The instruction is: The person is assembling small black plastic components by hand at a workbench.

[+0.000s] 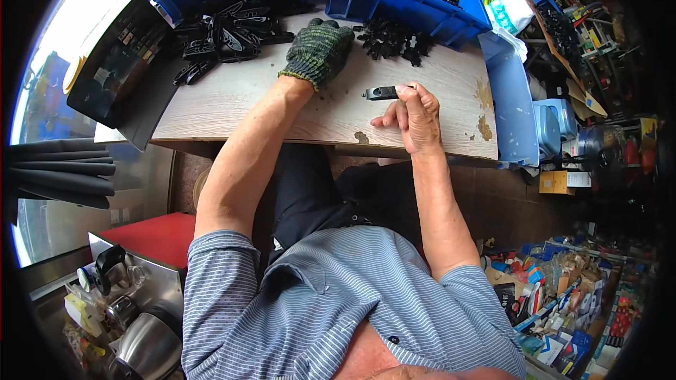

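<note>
Right grip (414, 116) pinching small black part (381, 93), long axis left-right, gloved left grip (318, 51) closure unclear

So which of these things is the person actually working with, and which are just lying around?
In use:
- small black plastic part, pinched in the bare right hand
- left hand in a green knitted glove, resting on the wooden tabletop
- two piles of black plastic parts
- blue plastic bins

Lying about:
- dark tablet
- metal kettle
</note>
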Motion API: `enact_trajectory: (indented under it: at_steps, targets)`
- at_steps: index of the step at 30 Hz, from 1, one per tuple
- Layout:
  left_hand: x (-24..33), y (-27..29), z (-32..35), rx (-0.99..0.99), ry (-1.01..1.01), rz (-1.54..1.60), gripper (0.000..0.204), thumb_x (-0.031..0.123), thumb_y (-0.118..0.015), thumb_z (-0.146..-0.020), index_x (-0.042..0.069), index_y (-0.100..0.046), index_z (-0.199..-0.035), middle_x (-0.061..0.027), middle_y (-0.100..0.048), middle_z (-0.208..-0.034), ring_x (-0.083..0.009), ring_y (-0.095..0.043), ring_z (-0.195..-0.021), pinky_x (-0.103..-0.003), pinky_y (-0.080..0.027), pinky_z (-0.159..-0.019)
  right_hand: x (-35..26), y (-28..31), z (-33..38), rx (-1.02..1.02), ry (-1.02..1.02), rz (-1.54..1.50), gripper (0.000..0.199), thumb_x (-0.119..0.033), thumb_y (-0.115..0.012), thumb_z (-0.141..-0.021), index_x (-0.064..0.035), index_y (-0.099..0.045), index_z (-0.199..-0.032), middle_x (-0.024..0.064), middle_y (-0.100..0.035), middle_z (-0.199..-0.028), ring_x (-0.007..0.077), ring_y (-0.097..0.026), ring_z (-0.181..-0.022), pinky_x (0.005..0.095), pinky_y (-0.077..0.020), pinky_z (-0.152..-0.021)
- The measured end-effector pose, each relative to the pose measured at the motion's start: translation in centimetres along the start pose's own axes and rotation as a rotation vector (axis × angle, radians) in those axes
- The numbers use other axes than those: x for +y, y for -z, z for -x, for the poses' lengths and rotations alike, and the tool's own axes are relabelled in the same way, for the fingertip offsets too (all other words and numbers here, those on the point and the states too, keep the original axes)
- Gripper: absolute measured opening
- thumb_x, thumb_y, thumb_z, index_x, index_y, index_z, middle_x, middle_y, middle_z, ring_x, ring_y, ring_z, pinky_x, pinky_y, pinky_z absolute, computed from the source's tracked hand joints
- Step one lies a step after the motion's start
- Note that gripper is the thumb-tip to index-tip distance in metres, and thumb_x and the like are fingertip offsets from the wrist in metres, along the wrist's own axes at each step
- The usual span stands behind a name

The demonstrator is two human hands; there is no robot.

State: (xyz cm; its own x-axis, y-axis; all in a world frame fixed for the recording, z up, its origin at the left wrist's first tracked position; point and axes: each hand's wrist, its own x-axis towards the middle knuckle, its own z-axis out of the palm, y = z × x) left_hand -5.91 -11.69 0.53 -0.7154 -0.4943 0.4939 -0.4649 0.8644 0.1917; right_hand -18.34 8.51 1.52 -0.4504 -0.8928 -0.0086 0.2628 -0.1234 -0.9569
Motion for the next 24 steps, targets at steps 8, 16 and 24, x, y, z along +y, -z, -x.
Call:
enact_trajectory:
  at_steps: [8, 16, 24]
  targets:
    - [1.8, 0.9, 1.8, -0.083, 0.046, -0.047, 0.018, 0.011, -0.059, -0.085, 0.008, -0.069, -0.099, -0.0163, -0.067, -0.098, -0.0373, -0.063, -0.097, -0.048, -0.054, -0.080, -0.7, 0.3, 0.1, 0.107, -0.062, -0.093, 0.040, -0.030, -0.064, -0.093, -0.0138, -0.048, -0.059, 0.0009, -0.038, -0.044, 0.0190, -0.058, -0.048, 0.0528, -0.0635, -0.062]
    - [2.1, 1.1, 3.6, -0.010, 0.061, 0.039, 0.017, 0.012, -0.064, -0.088, 0.012, -0.068, -0.104, -0.0168, -0.069, -0.097, -0.0384, -0.064, -0.090, -0.046, -0.053, -0.075, -2.5, 4.7, -0.7, 0.509, -0.064, -0.153, 0.047, -0.037, -0.067, -0.090, -0.0157, -0.045, -0.054, 0.0024, -0.036, -0.042, 0.0232, -0.060, -0.049, 0.0606, -0.0613, -0.065]
    - [4.8, 3.0, 6.4, 0.150, 0.768, 1.539, 0.029, 0.005, -0.072, -0.089, -0.003, -0.063, -0.115, -0.0129, -0.070, -0.099, -0.0208, -0.071, -0.082, -0.032, -0.060, -0.072, -3.0, 7.0, -0.4, 0.538, -0.029, -0.070, 0.038, -0.033, -0.070, -0.088, -0.0036, -0.054, -0.106, 0.0035, -0.042, -0.047, 0.0240, -0.061, -0.054, 0.0597, -0.0615, -0.070]
